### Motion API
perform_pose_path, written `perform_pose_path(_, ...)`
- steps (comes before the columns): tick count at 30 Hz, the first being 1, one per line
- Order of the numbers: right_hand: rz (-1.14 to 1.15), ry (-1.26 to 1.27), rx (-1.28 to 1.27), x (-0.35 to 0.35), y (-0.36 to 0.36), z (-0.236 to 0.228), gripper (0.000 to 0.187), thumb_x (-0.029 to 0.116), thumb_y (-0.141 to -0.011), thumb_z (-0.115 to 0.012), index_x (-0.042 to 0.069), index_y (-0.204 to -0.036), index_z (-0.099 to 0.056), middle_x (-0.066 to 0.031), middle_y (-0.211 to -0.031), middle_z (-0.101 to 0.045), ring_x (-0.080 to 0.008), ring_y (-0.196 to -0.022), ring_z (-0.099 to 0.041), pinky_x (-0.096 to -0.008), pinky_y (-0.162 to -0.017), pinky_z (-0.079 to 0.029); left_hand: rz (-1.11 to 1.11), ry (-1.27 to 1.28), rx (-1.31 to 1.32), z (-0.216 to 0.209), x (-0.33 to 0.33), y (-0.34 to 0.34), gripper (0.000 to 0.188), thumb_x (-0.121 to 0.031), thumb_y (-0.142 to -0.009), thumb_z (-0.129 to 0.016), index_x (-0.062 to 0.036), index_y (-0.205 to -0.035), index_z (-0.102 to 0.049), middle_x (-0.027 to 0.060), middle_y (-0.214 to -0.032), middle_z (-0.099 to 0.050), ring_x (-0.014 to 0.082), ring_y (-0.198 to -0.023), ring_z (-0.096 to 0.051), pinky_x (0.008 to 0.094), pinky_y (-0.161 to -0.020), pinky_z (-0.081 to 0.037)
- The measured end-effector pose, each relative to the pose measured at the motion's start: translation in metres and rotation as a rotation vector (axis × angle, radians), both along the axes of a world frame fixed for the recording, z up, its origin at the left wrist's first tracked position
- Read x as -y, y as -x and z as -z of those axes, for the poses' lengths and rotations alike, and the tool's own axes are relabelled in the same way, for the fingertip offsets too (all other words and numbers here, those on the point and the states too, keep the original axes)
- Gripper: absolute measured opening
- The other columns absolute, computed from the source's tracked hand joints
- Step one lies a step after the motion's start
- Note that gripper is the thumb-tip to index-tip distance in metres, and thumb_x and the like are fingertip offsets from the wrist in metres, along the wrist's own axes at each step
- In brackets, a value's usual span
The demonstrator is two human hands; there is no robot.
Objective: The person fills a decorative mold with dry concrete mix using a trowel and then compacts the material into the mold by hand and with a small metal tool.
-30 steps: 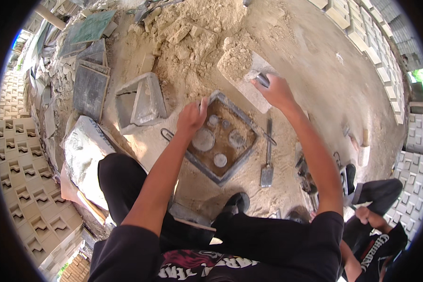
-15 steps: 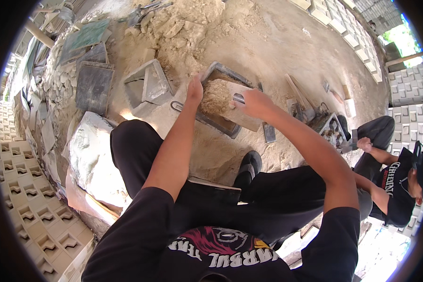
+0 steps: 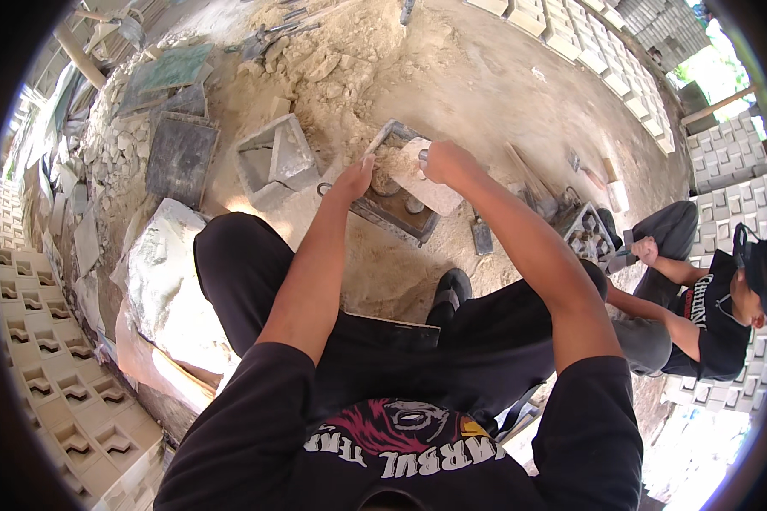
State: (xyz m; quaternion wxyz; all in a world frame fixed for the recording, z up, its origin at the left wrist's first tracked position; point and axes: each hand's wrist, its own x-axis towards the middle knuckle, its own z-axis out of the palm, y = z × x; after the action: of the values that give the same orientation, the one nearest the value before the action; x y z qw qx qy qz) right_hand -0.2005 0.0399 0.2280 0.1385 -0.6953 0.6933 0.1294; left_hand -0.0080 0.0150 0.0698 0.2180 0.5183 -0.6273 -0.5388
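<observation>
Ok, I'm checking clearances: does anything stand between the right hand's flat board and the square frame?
Nothing visible does: the right hand holds the flat board over the right part of the square frame. The left hand is at the frame's left edge, apart from the board. What lies directly beneath the board is hidden.
</observation>
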Motion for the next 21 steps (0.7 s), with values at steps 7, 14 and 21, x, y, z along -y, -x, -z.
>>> perform_pose_path(7,-0.094,-0.052,-0.052,-0.029,0.022,-0.041,0.040,0.036,-0.092,-0.059,-0.002,-0.096,-0.071,-0.0223,-0.097,-0.070,-0.0395,-0.091,-0.068,-0.0472,-0.080,-0.055,0.162,0.464,0.565,0.049,-0.059,0.009,0.070,-0.047,-0.102,-0.027,0.0008,-0.153,-0.018,0.0181,-0.157,-0.028,0.0292,-0.148,-0.022,0.0402,-0.122,-0.012)
perform_pose_path(14,0.028,-0.126,0.063,-0.044,0.065,-0.050,0.058,0.052,-0.088,-0.062,-0.005,-0.086,-0.070,-0.0273,-0.085,-0.068,-0.0419,-0.081,-0.067,-0.0488,-0.073,-0.053,-0.006,0.687,0.624,0.054,-0.055,0.004,0.071,-0.044,-0.100,-0.040,0.0064,-0.148,-0.026,0.0245,-0.152,-0.035,0.0336,-0.144,-0.028,0.0425,-0.121,-0.016)
perform_pose_path(21,0.051,0.003,0.201,-0.032,0.090,-0.041,0.057,0.052,-0.087,-0.063,-0.005,-0.086,-0.069,-0.0279,-0.081,-0.067,-0.0443,-0.077,-0.066,-0.0491,-0.072,-0.052,0.051,0.908,0.617,0.053,-0.019,0.021,0.058,-0.034,-0.099,-0.043,0.0089,-0.138,-0.041,0.0289,-0.136,-0.050,0.0384,-0.131,-0.045,0.0466,-0.116,-0.027)
